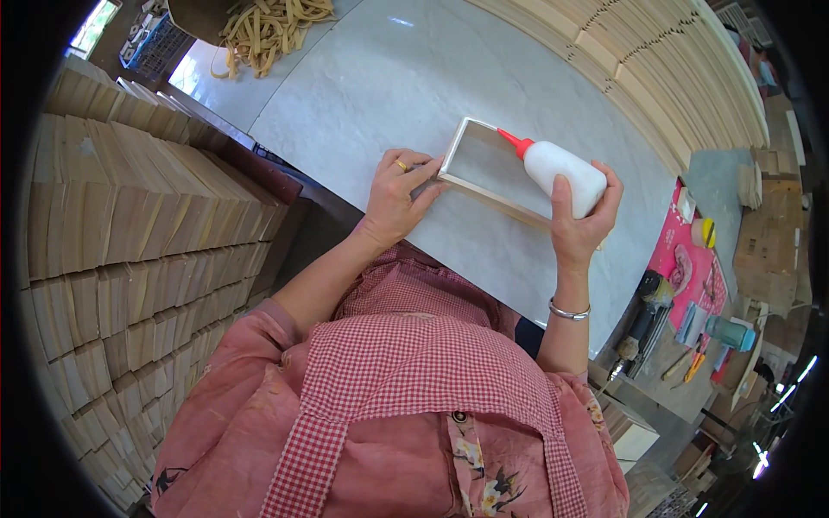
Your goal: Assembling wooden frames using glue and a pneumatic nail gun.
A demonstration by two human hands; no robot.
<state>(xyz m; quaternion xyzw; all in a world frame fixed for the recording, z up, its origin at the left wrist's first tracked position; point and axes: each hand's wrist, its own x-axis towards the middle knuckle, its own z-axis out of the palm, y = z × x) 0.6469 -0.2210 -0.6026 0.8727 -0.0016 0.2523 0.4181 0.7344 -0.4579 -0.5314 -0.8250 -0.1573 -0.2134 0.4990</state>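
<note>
On the pale table lies a small rectangular wooden frame point(494, 198), made of thin strips. My left hand point(395, 197) pinches its left corner between thumb and fingers. My right hand point(587, 226) is wrapped round a white squeeze bottle point(560, 169) with a red pointed nozzle. The bottle is tilted, and its tip meets or hovers just over the frame's far edge; I cannot tell which. Along the left and far edges a whitish line shows. Bottle and right hand hide the frame's right end.
Tall stacks of wooden boards point(147, 194) stand at the left. A heap of tan strips point(268, 30) lies at the far left. Rows of long wooden pieces point(643, 65) line the far right. A pink sheet point(669, 250) with tools and a blue-green jar point(730, 332) lies at right.
</note>
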